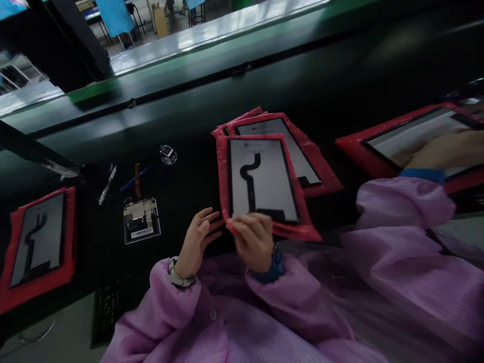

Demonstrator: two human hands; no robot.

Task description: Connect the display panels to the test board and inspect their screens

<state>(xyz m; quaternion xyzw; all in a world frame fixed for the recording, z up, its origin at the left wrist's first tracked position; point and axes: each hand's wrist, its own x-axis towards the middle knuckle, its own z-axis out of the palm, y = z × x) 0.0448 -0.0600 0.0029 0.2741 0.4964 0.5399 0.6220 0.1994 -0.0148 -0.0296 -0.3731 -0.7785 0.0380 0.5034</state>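
My right hand (255, 239) pinches the lower left corner of a red plastic bag holding a flat screen panel (270, 176). The panel has a dark frame, a grey face and a curved black ribbon cable. It overlaps a stack of similar red-bagged panels (297, 146) behind it. My left hand (197, 239) is apart from the bag on its left side, fingers spread and holding nothing. Left of that hand lies a small square board (141, 220) with a barcode label and an orange flex strip (137, 180).
More red-bagged panels (41, 232) lie at the far left. A white pen (108, 184), a blue pen (132, 180) and a small clear-and-metal part (168, 155) are on the black table. At right, a co-worker's hand (446, 148) rests over another bagged panel (397, 133).
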